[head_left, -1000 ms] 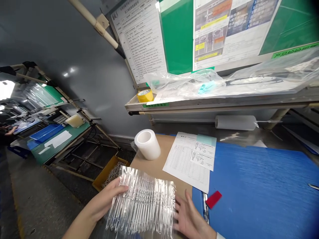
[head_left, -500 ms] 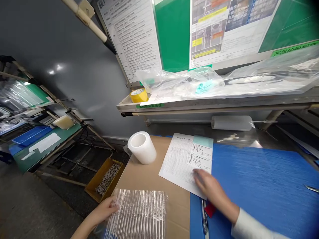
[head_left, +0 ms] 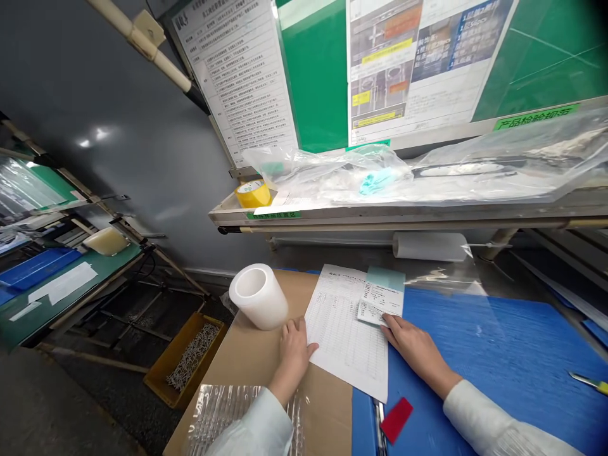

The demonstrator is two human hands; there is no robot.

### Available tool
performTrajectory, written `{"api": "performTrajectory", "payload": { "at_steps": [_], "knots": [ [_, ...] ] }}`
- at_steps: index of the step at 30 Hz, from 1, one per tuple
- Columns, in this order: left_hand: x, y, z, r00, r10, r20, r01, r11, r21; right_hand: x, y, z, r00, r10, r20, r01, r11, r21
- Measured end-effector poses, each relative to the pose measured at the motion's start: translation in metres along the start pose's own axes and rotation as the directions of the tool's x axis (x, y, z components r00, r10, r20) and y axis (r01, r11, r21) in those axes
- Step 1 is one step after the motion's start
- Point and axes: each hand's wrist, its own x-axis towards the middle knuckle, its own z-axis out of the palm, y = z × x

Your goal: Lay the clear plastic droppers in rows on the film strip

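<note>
A white printed sheet (head_left: 344,335) lies across the brown cardboard (head_left: 251,367) and the blue mat (head_left: 498,361). My left hand (head_left: 293,347) rests at the sheet's left edge, fingers curled against the paper. My right hand (head_left: 412,345) pinches the lower corner of a small green-topped slip (head_left: 382,297) lying on the sheet. A clear ribbed plastic pack (head_left: 223,418) lies on the cardboard under my left forearm, free of both hands. A white roll of film (head_left: 259,296) stands just left of the sheet.
A red card (head_left: 396,419) and a pen (head_left: 380,430) lie near the mat's front left. A shelf (head_left: 380,212) holds yellow tape (head_left: 251,193) and plastic bags (head_left: 342,171). A yellow bin (head_left: 183,361) of small parts sits on the floor. A green bench (head_left: 57,285) stands at left.
My left hand let go of the clear plastic pack and moved up to the sheet's left edge. My right hand slid forward onto the small slip. The view shifted down slightly.
</note>
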Motion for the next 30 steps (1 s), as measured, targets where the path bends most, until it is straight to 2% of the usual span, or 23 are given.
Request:
{"api": "performTrajectory", "payload": {
  "at_steps": [8, 14, 20, 23, 25, 26, 27, 28, 29, 30],
  "knots": [
    [0.020, -0.009, 0.004, 0.998, -0.041, 0.046, 0.042, 0.999, -0.028, -0.008, 0.017, -0.016, 0.997, 0.070, -0.023, -0.070, 0.997, -0.009],
    [0.018, -0.007, 0.004, 0.996, -0.073, -0.042, 0.073, 0.997, -0.018, -0.013, 0.015, -0.031, 0.990, 0.135, 0.034, -0.134, 0.991, -0.026],
    [0.021, -0.006, 0.005, 0.993, -0.064, -0.098, 0.045, 0.982, -0.186, -0.046, -0.005, -0.041, 0.973, 0.154, 0.174, -0.161, 0.987, 0.027],
    [0.016, -0.001, -0.011, 0.987, -0.003, -0.163, -0.046, 0.954, -0.297, -0.063, -0.023, -0.041, 0.964, 0.143, 0.222, -0.179, 0.973, 0.149],
    [-0.003, 0.007, -0.024, 0.964, 0.050, -0.261, -0.140, 0.929, -0.341, -0.070, -0.037, -0.039, 0.964, 0.103, 0.247, -0.169, 0.950, 0.264],
    [-0.019, 0.013, -0.029, 0.943, 0.084, -0.323, -0.199, 0.917, -0.345, -0.072, -0.045, -0.039, 0.960, 0.083, 0.267, -0.189, 0.895, 0.404],
    [-0.038, 0.020, -0.030, 0.916, 0.124, -0.382, -0.261, 0.907, -0.332, -0.073, -0.054, -0.039, 0.952, 0.076, 0.297, -0.248, 0.761, 0.599],
    [-0.059, 0.027, -0.029, 0.890, 0.187, -0.415, -0.331, 0.891, -0.309, -0.074, -0.063, -0.039, 0.939, 0.081, 0.335, -0.325, 0.533, 0.781],
    [-0.081, 0.033, -0.025, 0.844, 0.300, -0.444, -0.439, 0.863, -0.251, -0.075, -0.071, -0.039, 0.921, 0.091, 0.378, -0.388, 0.253, 0.886],
    [-0.104, 0.040, -0.018, 0.689, 0.579, -0.436, -0.660, 0.750, -0.048, -0.076, -0.079, -0.040, 0.902, 0.103, 0.420, -0.423, -0.001, 0.906]
  ]
}}
